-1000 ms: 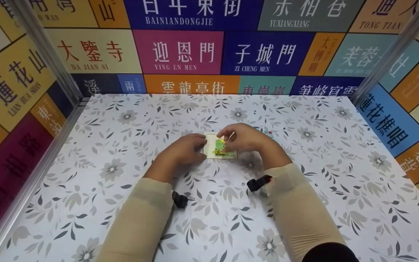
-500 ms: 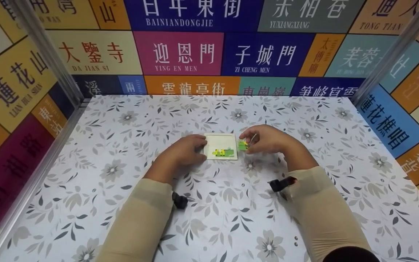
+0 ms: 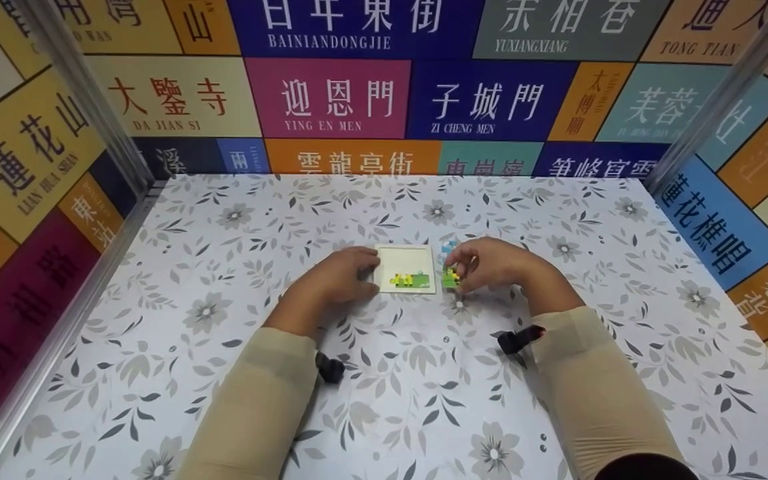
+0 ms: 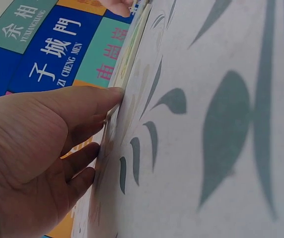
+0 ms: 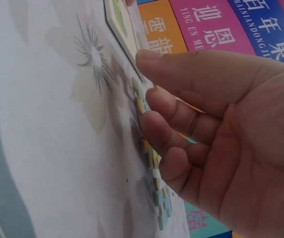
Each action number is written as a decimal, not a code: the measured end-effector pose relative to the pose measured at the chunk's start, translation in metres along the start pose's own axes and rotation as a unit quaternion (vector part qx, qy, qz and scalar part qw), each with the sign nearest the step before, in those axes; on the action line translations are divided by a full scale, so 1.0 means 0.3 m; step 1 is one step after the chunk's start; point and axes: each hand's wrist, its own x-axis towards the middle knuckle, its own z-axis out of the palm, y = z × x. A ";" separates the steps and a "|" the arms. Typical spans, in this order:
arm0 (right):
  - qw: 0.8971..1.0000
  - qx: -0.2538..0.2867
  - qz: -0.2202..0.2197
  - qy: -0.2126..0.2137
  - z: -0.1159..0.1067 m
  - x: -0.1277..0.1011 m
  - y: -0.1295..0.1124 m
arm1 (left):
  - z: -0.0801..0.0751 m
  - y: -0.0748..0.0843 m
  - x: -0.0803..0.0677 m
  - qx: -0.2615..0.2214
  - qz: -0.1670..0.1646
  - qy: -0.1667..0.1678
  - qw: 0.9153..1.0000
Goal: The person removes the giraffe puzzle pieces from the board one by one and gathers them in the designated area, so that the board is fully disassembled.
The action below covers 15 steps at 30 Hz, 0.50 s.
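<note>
A small cream puzzle tray (image 3: 405, 260) lies on the table, with joined green and yellow jigsaw pieces (image 3: 411, 280) along its near edge. My left hand (image 3: 344, 275) holds the tray's left side, index finger toward the far corner and thumb at the near one. In the left wrist view, the thumb (image 4: 113, 95) rests against the tray's edge. Right of the tray, my right hand (image 3: 491, 265) hovers with loosely bent fingers over a green and yellow piece (image 3: 450, 279). In the right wrist view, loose pieces (image 5: 154, 163) lie flat just beyond the fingertips, partly hidden by them.
Blue-and-white pieces (image 3: 449, 247) lie behind the right fingertips. Flower-patterned cloth (image 3: 411, 380) covers the table, and sign-printed panels (image 3: 331, 97) stand along its back and sides. A black wrist camera sits at each sleeve cuff.
The right hand has carried a green and yellow piece out of the tray to the right and set it down by the other loose pieces. The left hand has stayed at the tray.
</note>
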 end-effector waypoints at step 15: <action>1.000 -0.004 -0.009 0.000 0.007 0.005 0.008 | 0.005 -0.004 0.004 0.002 -0.014 0.002 1.000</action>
